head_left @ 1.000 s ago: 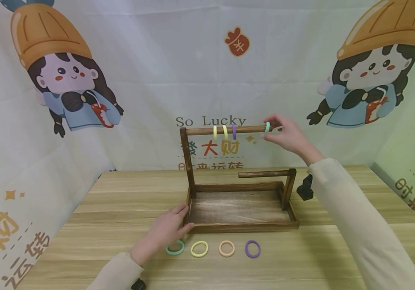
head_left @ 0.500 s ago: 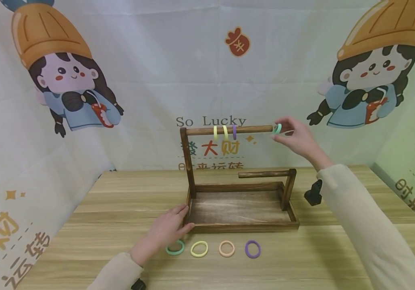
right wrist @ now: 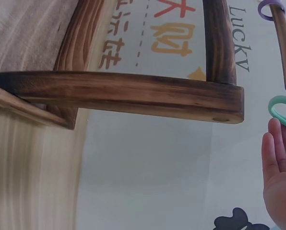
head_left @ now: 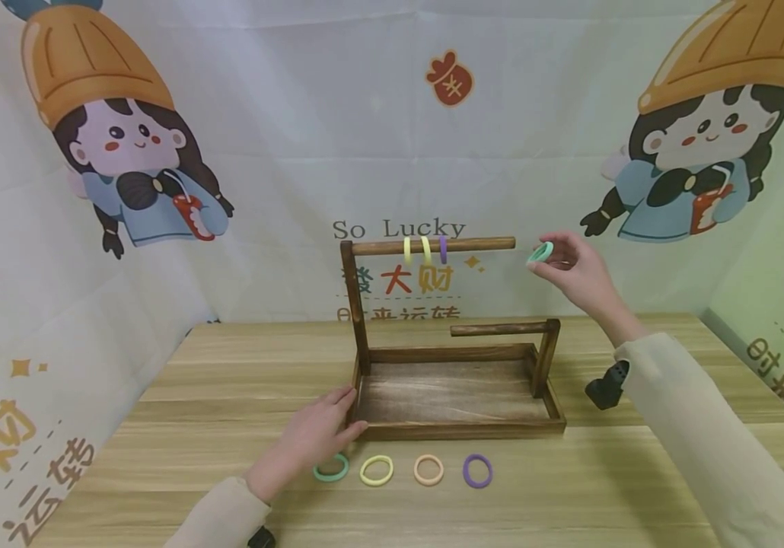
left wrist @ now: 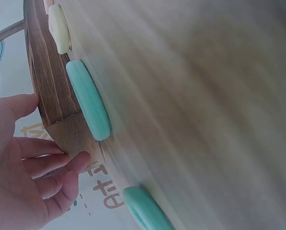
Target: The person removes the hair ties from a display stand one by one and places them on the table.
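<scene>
In the head view my right hand pinches a mint-green ring between thumb and fingers, right of the upper bar's free end and apart from it. Two yellow rings and a purple ring hang on that upper bar. My left hand grips the left front corner of the wooden rack, thumb at the front wall. On the table before it lie a green ring, partly behind my hand, a yellow ring, a peach ring and a purple ring.
A lower bar on the rack's right post points left, with no ring on it. In the left wrist view another green ring lies nearer the camera. A printed cloth hangs behind the wooden table.
My right hand has drawn the mint-green ring off the upper bar's free end and moved right and slightly down with it. The ring has tilted. My left hand has stayed in place.
</scene>
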{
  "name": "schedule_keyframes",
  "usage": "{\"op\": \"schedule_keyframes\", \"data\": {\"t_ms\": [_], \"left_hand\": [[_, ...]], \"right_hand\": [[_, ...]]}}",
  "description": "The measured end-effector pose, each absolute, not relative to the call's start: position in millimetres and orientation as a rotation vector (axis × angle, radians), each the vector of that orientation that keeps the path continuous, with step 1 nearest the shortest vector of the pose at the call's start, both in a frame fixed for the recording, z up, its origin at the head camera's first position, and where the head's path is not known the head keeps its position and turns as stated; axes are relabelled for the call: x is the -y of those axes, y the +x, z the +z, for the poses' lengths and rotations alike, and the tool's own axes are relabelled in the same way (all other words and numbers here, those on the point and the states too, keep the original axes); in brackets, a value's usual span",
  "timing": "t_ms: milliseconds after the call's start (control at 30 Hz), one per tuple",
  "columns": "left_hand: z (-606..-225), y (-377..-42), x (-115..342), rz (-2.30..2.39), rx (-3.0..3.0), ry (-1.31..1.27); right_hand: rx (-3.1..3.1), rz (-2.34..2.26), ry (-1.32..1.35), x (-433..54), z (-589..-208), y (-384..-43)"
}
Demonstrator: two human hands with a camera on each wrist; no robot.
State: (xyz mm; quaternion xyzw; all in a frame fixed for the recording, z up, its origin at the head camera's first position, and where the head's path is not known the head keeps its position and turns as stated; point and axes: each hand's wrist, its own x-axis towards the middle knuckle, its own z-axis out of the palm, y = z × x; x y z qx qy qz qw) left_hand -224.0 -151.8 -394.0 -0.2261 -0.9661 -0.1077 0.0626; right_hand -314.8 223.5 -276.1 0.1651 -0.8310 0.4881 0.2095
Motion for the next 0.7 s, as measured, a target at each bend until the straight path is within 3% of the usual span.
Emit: {"op": "schedule_keyframes", "data": {"t_ms": [700], "left_hand": [[-396, -226, 152, -0.299, 2.921, -0.684]], "right_hand": [[2.087, 1.710, 0.662, -226, -302, -268]]}}
